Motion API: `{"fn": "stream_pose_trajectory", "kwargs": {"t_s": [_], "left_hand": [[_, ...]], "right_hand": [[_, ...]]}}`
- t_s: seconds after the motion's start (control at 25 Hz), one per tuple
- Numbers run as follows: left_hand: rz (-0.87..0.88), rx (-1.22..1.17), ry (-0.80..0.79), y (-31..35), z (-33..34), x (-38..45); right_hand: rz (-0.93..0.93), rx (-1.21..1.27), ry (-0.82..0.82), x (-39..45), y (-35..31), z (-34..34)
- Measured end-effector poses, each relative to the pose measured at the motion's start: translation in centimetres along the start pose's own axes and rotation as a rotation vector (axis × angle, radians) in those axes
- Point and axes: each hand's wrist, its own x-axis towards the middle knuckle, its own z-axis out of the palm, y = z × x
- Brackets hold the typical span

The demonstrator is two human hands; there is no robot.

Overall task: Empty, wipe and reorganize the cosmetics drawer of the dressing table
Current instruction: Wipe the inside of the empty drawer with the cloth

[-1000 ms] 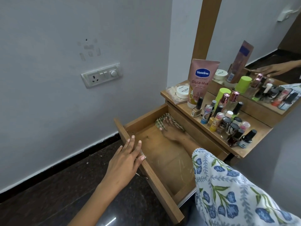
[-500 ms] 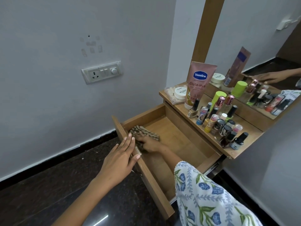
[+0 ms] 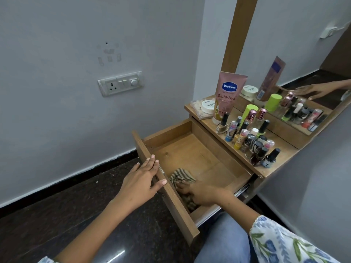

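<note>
Head view shows the drawer pulled out, bare of cosmetics. Inside its near front corner lies the striped cloth, pressed under the right hand, whose fingers curl onto the fabric and bunch it. Against the drawer's front panel rests the left hand, fingers straight, thumb hooked over the top edge. Beyond the drawer, on the counter, stand the bottles. The cloth looks soft and light; a flat palm should spread it better than a pinch.
</note>
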Motion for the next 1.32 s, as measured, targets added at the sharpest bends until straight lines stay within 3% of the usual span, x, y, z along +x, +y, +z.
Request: {"fn": "stream_pose_trajectory", "kwargs": {"t_s": [0.12,0.32,0.48,0.64,0.76,0.92,1.04,1.16,1.32], "left_hand": [[0.010,-0.001,-0.004,0.5,0.0,-0.4],[0.003,0.019,0.016,0.8,-0.3,-0.3],[0.032,0.016,-0.014,0.8,-0.3,0.4],[0.076,-0.032,-0.064,0.9,-0.2,0.8],[0.074,-0.046,-0.073,1.0,-0.1,0.9],[0.072,-0.029,-0.070,0.8,0.1,0.8],[0.073,-0.050,-0.070,0.6,0.2,0.5],[0.082,-0.086,-0.083,0.5,0.3,0.4],[0.088,-0.057,-0.093,0.3,0.6,0.6]], "right_hand": [[0.073,0.028,0.060,0.4,-0.6,0.5],[0.339,0.031,0.184,-0.1,3.8,-2.8],[0.326,0.045,0.109,-0.3,2.2,-1.9],[0.135,0.004,0.091,-0.2,-0.3,-0.1],[0.213,0.057,0.144,0.6,-0.1,0.2],[0.310,-0.017,0.060,2.8,-0.6,0.6],[0.384,-0.075,0.100,3.2,1.2,-0.6],[0.494,0.044,0.124,1.4,4.5,-2.0],[0.427,0.070,0.013,0.0,3.0,-1.0]]}}
